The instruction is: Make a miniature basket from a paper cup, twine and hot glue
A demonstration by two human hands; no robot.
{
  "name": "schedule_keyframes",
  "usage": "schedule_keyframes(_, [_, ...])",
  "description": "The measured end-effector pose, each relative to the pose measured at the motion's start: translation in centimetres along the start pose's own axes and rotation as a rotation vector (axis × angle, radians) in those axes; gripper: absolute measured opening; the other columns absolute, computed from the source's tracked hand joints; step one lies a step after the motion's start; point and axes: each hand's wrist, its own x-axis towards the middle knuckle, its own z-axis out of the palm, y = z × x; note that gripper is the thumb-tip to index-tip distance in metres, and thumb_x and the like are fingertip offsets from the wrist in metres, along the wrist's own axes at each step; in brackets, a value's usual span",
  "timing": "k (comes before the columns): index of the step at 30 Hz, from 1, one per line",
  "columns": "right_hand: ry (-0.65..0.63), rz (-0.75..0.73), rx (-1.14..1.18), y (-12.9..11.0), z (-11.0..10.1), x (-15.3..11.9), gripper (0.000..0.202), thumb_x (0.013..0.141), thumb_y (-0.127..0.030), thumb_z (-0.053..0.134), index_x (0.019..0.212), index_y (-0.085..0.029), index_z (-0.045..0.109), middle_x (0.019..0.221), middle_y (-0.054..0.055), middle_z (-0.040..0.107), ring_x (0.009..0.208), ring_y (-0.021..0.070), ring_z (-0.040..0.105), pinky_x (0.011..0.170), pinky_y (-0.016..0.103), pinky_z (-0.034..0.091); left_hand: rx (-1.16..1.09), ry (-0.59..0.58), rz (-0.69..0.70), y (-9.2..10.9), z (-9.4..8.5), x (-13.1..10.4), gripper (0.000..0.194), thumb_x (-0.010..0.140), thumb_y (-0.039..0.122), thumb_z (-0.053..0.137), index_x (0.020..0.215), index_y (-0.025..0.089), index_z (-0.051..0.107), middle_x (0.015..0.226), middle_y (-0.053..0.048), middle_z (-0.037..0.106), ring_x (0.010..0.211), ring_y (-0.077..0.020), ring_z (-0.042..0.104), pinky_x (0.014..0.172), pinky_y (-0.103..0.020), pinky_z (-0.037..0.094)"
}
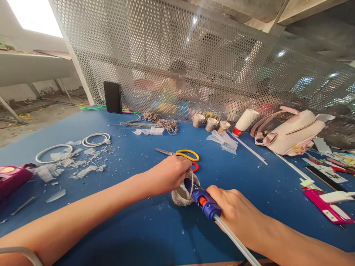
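perforated partition (138, 48) | littered floor (44, 116) | pale side table (30, 70) | bright window (40, 16)

Here we are over the blue tabletop (144, 236), and it's a crowded one! On our left, white rings (52, 146) lie among crumbled translucent scraps (50, 172), near a magenta device (13, 181) cut off by our view. Far side: a black phone (112, 97) stands upright, then tangled cord (168, 126), then three small wrapped cups (211, 125), and beside them a tilted stack of paper cups (247, 120)! Pleated strips (223, 142) lie in front. Centre stage, scissors (188, 152), blades pointing left! Out right, we've got a pale pink backpack (294, 133).
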Motion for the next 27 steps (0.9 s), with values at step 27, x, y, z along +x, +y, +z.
schedule_keyframes(27, [-0.159,0.152,0.0,0.0,-0.5,0.0,0.015,0.074,-0.006,0.047,0.079,-0.019,0.044,0.061,0.003,0.062,0.053,0.0214,0.063,0.048,0.029,0.022,0.057,-0.029,0.037,-0.1,0.2,0.0,0.019,0.079,0.001,0.044,0.071,0.016,0.052,0.069,-0.004,0.06,0.06,-0.0151,0.056,0.055,-0.024,0.039])
